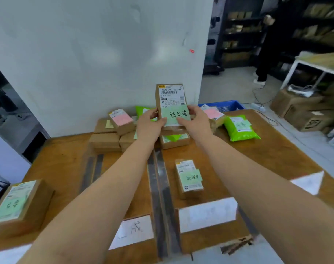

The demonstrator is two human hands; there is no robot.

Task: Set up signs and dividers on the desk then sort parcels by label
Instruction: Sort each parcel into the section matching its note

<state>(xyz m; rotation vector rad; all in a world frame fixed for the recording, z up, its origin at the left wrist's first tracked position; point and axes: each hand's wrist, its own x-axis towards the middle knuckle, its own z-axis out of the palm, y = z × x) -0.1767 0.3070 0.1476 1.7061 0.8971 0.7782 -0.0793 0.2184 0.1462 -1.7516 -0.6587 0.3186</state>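
So I have this cardboard parcel tipped upright at the far middle of the desk, its printed face turned toward me, because I need to read the green note stuck on its lower half before I can choose a lane. My left hand clasps the left edge, thumb on the front near the note, fingers wrapped behind where I cannot see them. My right hand closes on the right edge the same way, thumb pressed on the note's lower corner. Both hands are shut on the box, lifting it clear of the unsorted pile that lies just below and behind.

The dividers run as dark strips from near edge to far edge, splitting the desk into lanes, and white signs sit at the near end of each lane. One parcel with a green note already lies in the lane right of the centre strip, another at the far left corner. Judging by that, this one goes into whichever lane matches its handwriting.
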